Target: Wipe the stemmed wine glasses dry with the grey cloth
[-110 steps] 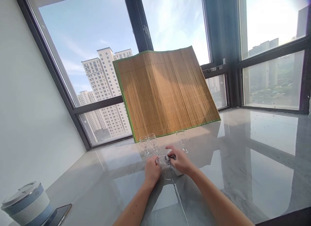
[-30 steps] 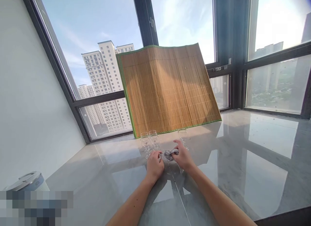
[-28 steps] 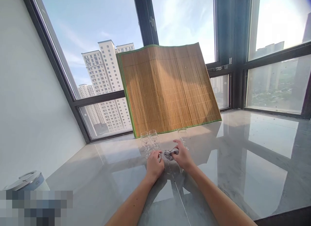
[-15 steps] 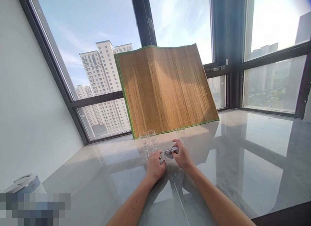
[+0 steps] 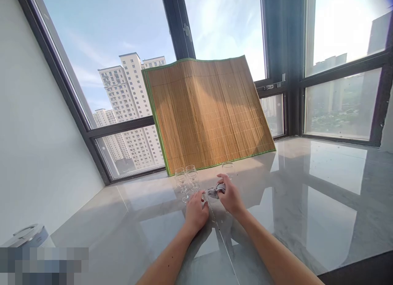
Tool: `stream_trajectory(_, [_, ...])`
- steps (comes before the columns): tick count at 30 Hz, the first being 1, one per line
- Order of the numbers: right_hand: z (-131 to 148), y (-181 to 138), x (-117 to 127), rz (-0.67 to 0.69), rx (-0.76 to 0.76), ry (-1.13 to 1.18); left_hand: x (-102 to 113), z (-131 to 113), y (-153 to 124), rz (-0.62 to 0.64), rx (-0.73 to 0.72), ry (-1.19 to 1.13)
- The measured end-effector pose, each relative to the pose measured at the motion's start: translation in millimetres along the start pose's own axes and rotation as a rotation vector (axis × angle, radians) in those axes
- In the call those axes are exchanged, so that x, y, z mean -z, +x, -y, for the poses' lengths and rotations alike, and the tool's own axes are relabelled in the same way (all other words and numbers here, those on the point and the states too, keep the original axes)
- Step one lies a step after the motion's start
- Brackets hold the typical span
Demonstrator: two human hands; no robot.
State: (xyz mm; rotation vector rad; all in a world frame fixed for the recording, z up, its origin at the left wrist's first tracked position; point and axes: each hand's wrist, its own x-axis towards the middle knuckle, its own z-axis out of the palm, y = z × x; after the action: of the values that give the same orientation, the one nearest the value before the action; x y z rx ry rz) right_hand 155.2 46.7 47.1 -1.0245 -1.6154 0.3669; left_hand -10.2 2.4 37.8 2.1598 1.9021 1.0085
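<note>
My left hand (image 5: 196,213) is closed around one end of a small clear glass (image 5: 206,196), held low over the countertop; most of it is hidden by the fingers. A crumpled grey-white patterned cloth (image 5: 220,188) is bunched in my right hand (image 5: 230,196), and part of it meets the glass's other end. Whether the cloth reaches inside is hard to make out. Just beyond my left hand, two stemmed glasses (image 5: 181,178) (image 5: 192,176) stand upright side by side. Another clear glass (image 5: 228,169) stands behind my right hand, its lower part covered.
A bamboo mat (image 5: 208,117) with green edging leans against the dark-framed window behind the glasses. The glossy grey countertop (image 5: 101,232) has a thin light seam running toward me. At the lower left is a lidded container (image 5: 30,236), partly blurred out.
The view has shifted slightly. Both hands keep nearly the same place, with the cloth and glass between them; the right fingers have moved a little. The standing glasses have not moved.
</note>
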Motion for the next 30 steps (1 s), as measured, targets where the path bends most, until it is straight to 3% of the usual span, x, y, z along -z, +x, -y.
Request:
stream_trajectory(7, [-1.2, -0.6, -1.2, -0.089, -0.016, -0.02, -0.5, -2.2, 0.1, 0.006, -0.017, -0.053])
stream_trajectory(24, [0.2, -0.5, 0.7, -0.057, -0.045, -0.019, -0.7, -1.4, -0.7, 0.004, -0.026, -0.052])
stream_trajectory(30, [7.2, -0.8, 4.3, -0.139, -0.076, -0.01, -2.4, -4.8, -1.6, 0.011, -0.035, -0.082])
